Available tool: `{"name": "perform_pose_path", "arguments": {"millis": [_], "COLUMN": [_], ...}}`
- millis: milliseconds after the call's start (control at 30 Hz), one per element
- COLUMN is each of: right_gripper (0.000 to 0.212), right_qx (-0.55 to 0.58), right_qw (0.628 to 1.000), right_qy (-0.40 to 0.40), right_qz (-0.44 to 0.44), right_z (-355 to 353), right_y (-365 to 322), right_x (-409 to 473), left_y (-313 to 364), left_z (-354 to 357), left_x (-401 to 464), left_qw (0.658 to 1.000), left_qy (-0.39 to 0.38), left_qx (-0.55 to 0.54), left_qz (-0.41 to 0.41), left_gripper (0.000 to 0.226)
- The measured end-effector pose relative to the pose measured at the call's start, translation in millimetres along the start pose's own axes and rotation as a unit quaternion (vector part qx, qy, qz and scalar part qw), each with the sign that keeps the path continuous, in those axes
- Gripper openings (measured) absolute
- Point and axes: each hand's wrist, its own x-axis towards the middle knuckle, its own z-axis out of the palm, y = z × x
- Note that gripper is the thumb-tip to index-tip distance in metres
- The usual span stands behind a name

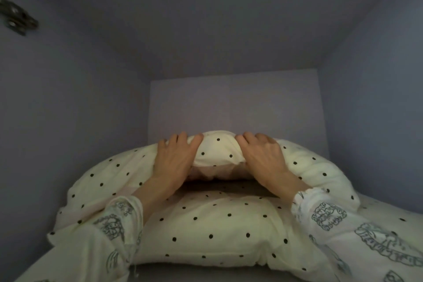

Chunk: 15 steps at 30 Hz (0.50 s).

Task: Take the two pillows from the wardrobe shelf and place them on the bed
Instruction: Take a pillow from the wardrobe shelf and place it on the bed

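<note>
Two cream pillows with black dots lie stacked inside the wardrobe compartment. The upper pillow [219,151] is arched upward in its middle, its ends drooping to both sides. My left hand [176,158] and my right hand [263,155] both grip its raised far edge, fingers curled over the top, a short span of fabric between them. The lower pillow [212,224] lies flat beneath, close to the front edge, between my printed sleeves. A dark gap shows between the two pillows.
The wardrobe's lilac side walls [68,110], back panel [235,103] and ceiling enclose the pillows tightly. A metal door hinge [18,18] sits on the left wall near the top. The shelf's front edge [206,273] runs along the bottom.
</note>
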Motion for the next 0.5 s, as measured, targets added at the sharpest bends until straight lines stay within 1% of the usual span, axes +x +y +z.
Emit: {"name": "perform_pose_path", "arguments": {"millis": [100,200,333,500], "right_gripper": [0.039,0.042,0.037,0.046], "right_qx": [-0.005,-0.023,-0.038,-0.031], "right_qw": [1.000,0.997,0.990,0.989], "right_qy": [0.019,0.075,0.127,0.123], "right_qz": [0.006,0.013,0.041,0.077], "right_z": [-13,-34,-64,-100], "right_y": [8,17,22,30], "right_x": [6,8,3,-28], "left_y": [2,3,4,14], "left_z": [-19,-42,-79,-118], "left_x": [3,2,1,-13], "left_qw": [0.998,0.994,0.991,0.985], "left_qy": [0.056,0.109,0.134,0.151], "left_qx": [0.017,0.013,-0.010,-0.005], "left_qz": [0.007,0.013,0.025,0.080], "left_gripper": [0.073,0.068,0.068,0.066]}}
